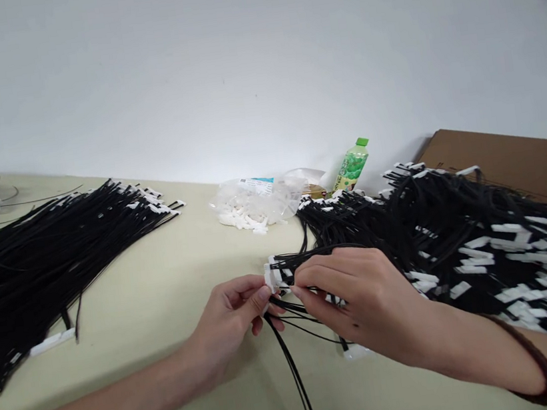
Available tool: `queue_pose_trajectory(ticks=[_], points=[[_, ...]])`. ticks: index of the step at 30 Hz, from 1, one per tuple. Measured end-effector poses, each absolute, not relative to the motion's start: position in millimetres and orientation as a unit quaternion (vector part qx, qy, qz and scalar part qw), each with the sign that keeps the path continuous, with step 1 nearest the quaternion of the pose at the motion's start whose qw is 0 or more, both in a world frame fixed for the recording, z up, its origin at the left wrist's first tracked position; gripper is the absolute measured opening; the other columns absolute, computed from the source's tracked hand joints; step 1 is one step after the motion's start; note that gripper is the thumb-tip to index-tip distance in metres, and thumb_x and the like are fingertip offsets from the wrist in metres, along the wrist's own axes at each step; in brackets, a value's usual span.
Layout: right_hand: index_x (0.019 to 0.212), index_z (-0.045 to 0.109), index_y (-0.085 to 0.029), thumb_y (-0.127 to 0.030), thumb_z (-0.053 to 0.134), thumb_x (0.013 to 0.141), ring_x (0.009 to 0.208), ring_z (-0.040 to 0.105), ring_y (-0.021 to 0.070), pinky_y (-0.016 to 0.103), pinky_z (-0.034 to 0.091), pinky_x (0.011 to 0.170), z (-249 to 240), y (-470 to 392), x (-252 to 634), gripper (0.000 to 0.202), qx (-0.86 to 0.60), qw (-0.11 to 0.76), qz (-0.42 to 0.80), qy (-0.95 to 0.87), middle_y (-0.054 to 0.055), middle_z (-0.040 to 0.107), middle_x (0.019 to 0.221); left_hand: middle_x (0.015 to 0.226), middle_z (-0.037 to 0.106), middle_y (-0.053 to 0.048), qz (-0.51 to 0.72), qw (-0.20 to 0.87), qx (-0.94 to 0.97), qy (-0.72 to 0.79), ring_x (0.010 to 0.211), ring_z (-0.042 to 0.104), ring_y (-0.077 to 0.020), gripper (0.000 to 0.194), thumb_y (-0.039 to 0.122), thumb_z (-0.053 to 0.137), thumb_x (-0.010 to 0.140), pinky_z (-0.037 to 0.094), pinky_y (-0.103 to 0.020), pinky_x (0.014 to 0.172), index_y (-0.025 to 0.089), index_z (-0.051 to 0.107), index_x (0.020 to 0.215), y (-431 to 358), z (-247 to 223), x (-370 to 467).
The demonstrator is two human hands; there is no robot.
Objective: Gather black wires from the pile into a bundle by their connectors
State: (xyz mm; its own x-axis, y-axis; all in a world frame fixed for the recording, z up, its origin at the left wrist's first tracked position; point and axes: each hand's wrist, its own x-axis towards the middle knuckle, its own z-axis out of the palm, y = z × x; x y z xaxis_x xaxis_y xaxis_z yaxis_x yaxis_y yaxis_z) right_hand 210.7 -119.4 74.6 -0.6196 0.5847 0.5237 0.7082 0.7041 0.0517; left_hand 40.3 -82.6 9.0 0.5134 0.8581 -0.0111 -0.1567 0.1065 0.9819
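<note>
Between thumb and fingers, my left hand (249,305) grips a small white plastic connector (272,278), from which black cables (292,364) hang toward the front of the table. Close on its right, my right hand (350,289) pinches a thin black cable beside the connector; its fingertips partly hide the cable's end. More black wires run under the right palm, and a white connector (356,353) lies on the table below it.
Black cables with white ends form a large bundle (57,247) at left and a heap (438,230) at right. Against the wall stand a clear bag of white connectors (250,204), a leaning green bottle (353,166) and a cardboard box (509,157).
</note>
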Motion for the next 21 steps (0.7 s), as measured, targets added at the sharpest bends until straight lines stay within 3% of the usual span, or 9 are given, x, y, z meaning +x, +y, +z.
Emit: queue_pose_trajectory(ticks=[21], points=[[0.069, 0.055, -0.015, -0.019, 0.04, 0.086, 0.051, 0.043, 0.0081, 0.022, 0.032, 0.053, 69.8, -118.5, 208.5, 0.023, -0.374, 0.235, -0.132, -0.888, -0.001, 0.053, 0.058, 0.061, 0.06, -0.002, 0.38, 0.664, 0.558, 0.322, 0.055, 0.057, -0.0119, 0.026, 0.039, 0.058, 0.072, 0.031, -0.021, 0.046, 0.013, 0.06, 0.067, -82.7, 9.5, 41.5]])
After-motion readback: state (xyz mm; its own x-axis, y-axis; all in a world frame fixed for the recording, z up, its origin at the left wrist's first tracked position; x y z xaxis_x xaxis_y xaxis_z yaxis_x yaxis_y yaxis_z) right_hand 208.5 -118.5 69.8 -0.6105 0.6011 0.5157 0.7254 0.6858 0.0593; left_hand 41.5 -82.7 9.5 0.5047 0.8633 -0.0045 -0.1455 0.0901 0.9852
